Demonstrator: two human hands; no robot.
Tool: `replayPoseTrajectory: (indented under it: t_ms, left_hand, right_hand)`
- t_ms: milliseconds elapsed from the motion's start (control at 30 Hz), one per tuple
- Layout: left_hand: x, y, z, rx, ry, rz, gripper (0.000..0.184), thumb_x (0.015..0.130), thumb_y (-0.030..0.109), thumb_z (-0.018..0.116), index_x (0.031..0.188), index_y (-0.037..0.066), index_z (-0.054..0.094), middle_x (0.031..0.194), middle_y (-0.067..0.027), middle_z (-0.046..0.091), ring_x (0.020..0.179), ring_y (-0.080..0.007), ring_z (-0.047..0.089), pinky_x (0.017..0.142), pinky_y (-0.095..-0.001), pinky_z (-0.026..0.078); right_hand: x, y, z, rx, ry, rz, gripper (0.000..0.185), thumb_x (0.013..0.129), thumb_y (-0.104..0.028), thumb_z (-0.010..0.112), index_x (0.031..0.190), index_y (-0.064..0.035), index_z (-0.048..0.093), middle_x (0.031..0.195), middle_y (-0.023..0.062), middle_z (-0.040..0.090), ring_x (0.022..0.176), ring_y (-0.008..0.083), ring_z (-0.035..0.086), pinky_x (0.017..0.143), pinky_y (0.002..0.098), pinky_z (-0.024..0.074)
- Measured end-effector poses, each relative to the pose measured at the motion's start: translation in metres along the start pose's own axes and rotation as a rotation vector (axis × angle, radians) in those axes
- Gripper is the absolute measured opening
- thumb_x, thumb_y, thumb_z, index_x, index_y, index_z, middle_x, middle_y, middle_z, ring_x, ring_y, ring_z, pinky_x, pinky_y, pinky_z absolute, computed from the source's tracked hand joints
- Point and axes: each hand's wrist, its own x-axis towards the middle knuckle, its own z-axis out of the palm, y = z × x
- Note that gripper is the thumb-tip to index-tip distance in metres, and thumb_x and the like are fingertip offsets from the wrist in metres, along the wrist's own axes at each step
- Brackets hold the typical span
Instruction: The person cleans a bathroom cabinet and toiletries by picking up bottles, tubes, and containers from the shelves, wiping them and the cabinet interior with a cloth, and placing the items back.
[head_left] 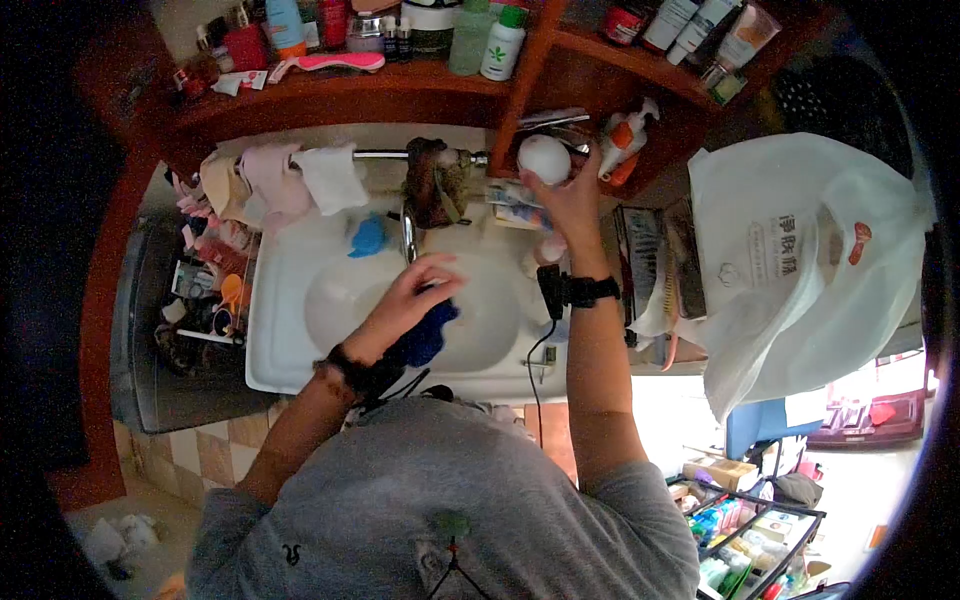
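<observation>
My right hand (572,208) reaches to the lower shelf at the back, its thumb and fingers around a round white object (544,158), perhaps a container seen from above. My left hand (408,300) hovers over the white sink (262,330), fingers loosely stretched and holding nothing. Beneath that hand lies a dark blue cloth (428,338), partly hidden by the wrist. The chrome faucet (408,236) stands just beyond the left fingertips. A bright blue piece (369,237) rests on the sink's back rim.
White and pink cloths (332,180) hang on a rail behind the sink, beside a brown patterned item (437,185). Bottles and a pink brush (340,62) line the upper shelf. A pump bottle (625,135) stands right of my right hand. A large white plastic bag (755,265) hangs farther right.
</observation>
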Motion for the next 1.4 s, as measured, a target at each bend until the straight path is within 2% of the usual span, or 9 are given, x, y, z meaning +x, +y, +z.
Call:
replayPoseTrajectory:
  t_ms: [233,333,733,900,1133,1233,1300,1367,1400]
  left_hand:
    - [0.127,0.007,0.049,-0.274,-0.014,-0.203,0.048,0.087,0.041,0.061,0.122,0.009,0.052,0.110,-0.0064,0.060,0.101,-0.0170,0.056,0.085,-0.0333,0.046]
    - [0.156,0.014,0.059,-0.576,-0.179,-0.246,0.067,0.081,0.052,0.065,0.127,0.007,0.046,0.117,-0.0087,0.054,0.108,-0.0206,0.051,0.092,-0.0342,0.041]
    - [0.153,0.026,0.071,-0.735,0.032,-0.251,0.057,0.082,0.048,0.065,0.122,0.008,0.054,0.108,-0.0081,0.057,0.094,-0.0180,0.057,0.079,-0.0335,0.047]
    - [0.114,0.022,0.065,-0.624,0.113,-0.113,0.029,0.084,0.035,0.067,0.090,0.008,0.058,0.080,-0.0040,0.061,0.067,-0.0147,0.062,0.057,-0.0284,0.050]
    - [0.053,0.029,0.051,-0.606,0.105,-0.181,0.047,0.083,0.035,0.067,0.117,0.007,0.049,0.094,-0.0062,0.060,0.070,-0.0154,0.063,0.051,-0.0305,0.054]
    - [0.029,0.026,0.040,-0.647,0.082,-0.139,0.053,0.086,0.030,0.063,0.129,0.008,0.042,0.103,-0.0081,0.060,0.073,-0.0176,0.064,0.058,-0.0317,0.056]
    - [0.001,0.044,0.033,-0.728,0.111,-0.251,0.049,0.090,0.027,0.057,0.131,0.007,0.041,0.108,-0.0091,0.060,0.078,-0.0202,0.066,0.063,-0.0330,0.057]
    - [-0.023,0.037,0.009,-0.715,0.040,-0.198,0.050,0.089,0.029,0.055,0.131,0.006,0.041,0.114,-0.0113,0.059,0.096,-0.0226,0.062,0.080,-0.0359,0.054]
    - [-0.035,0.036,0.000,-0.722,0.054,-0.165,0.052,0.089,0.030,0.055,0.132,0.005,0.041,0.117,-0.0122,0.058,0.103,-0.0231,0.060,0.086,-0.0365,0.052]
  right_hand:
    - [0.013,-0.011,-0.011,0.018,-0.103,0.216,0.055,0.084,-0.038,0.063,0.113,0.0076,0.050,0.112,0.0323,0.054,0.103,0.0455,0.054,0.088,0.0467,0.0441]
    - [0.022,-0.014,-0.012,-0.290,0.015,0.045,0.046,0.088,-0.033,0.057,0.106,0.0091,0.053,0.113,0.0347,0.052,0.101,0.0482,0.053,0.085,0.0496,0.0436]
    - [0.087,0.016,0.005,-0.088,0.158,0.192,0.040,0.072,-0.025,0.069,0.088,0.0110,0.059,0.082,0.0287,0.063,0.078,0.0469,0.060,0.073,0.0491,0.0474]
    - [0.102,0.001,0.004,0.142,-0.040,0.559,0.040,0.082,-0.019,0.064,0.106,0.0109,0.055,0.087,0.0179,0.063,0.069,0.0267,0.065,0.054,0.0324,0.0536]
    - [0.108,-0.012,-0.005,0.290,-0.062,0.568,0.036,0.083,-0.019,0.062,0.108,0.0053,0.054,0.092,0.0117,0.060,0.060,0.0214,0.059,0.051,0.0314,0.0523]
    - [0.102,-0.018,-0.001,0.221,-0.064,0.440,0.033,0.083,-0.019,0.063,0.107,0.0018,0.056,0.085,0.0107,0.061,0.062,0.0208,0.059,0.054,0.0309,0.0516]
    - [0.146,0.054,0.022,-0.750,-0.498,-0.061,0.039,0.084,-0.027,0.059,0.116,-0.0040,0.056,0.106,0.0162,0.060,0.081,0.0300,0.062,0.069,0.0416,0.0521]
    - [0.158,0.068,0.027,-0.905,-0.567,-0.058,0.043,0.086,-0.032,0.056,0.121,-0.0072,0.056,0.119,0.0186,0.058,0.095,0.0364,0.061,0.082,0.0472,0.0497]
    - [0.150,0.046,0.018,-0.573,-0.433,0.212,0.043,0.086,-0.033,0.055,0.121,-0.0075,0.057,0.122,0.0181,0.057,0.100,0.0383,0.059,0.088,0.0475,0.0470]
